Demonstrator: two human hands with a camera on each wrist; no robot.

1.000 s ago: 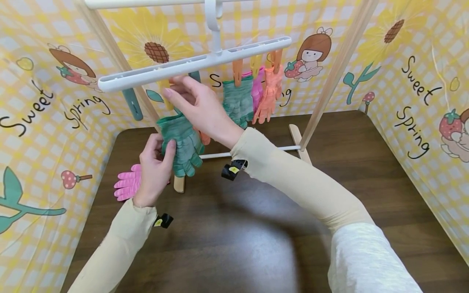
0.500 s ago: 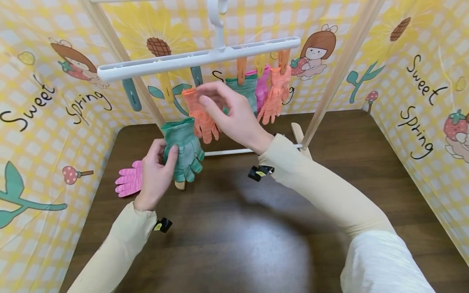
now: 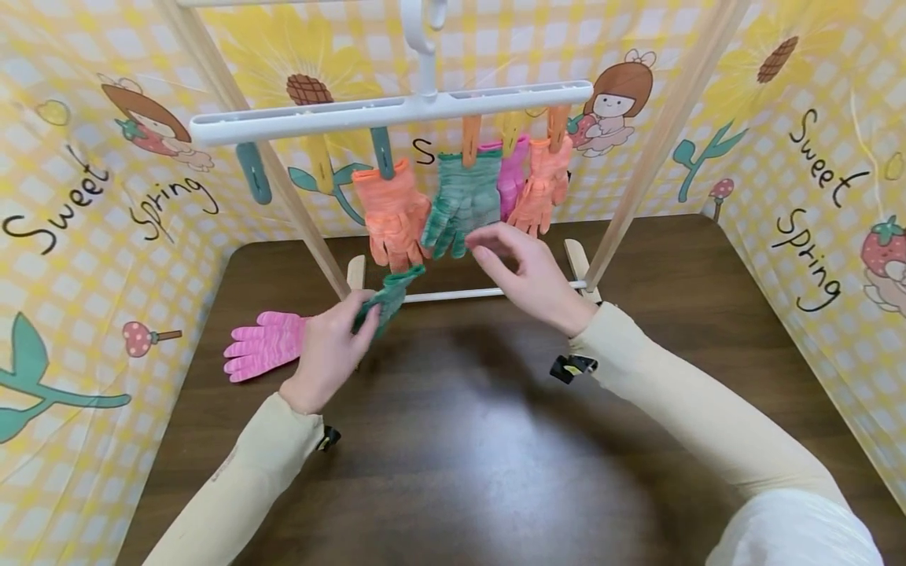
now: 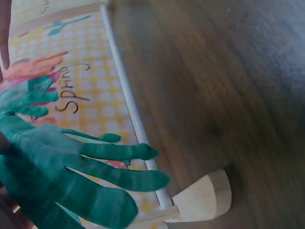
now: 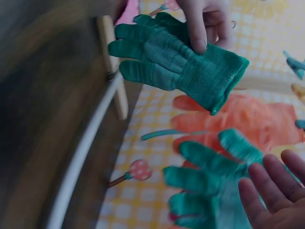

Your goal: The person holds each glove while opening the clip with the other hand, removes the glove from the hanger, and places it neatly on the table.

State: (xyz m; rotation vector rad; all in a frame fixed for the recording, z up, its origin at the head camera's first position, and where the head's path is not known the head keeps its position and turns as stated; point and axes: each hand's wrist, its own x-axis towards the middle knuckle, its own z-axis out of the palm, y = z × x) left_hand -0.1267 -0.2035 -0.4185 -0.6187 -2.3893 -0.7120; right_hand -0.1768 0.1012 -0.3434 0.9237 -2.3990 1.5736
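Observation:
My left hand (image 3: 327,352) pinches a green knit glove (image 3: 388,302) between thumb and fingers, its cuff tipped toward the right. In the right wrist view this glove (image 5: 162,57) shows its cuff and its fingers spread to the left. My right hand (image 3: 532,273) holds nothing; its relaxed fingers are close to the lower end of another green glove (image 3: 467,196), which hangs from an orange clothespin (image 3: 470,141). Left of that, an orange glove (image 3: 391,212) hangs from a teal clothespin (image 3: 382,152). A pink glove (image 3: 262,346) lies on the table beyond my left hand.
A white hanger (image 3: 304,119) hangs from the rack above. Its right end carries a pink glove (image 3: 513,169) and an orange glove (image 3: 541,185). A yellow clothespin (image 3: 324,165) and a teal one at the left hold nothing. A wooden post (image 3: 668,141) and white lower bar (image 3: 453,295) frame the rack.
My right hand has moved from the hanger's left clothespins to the right and down. My left hand has lowered slightly, turning the green glove sideways. The orange glove has come into full view.

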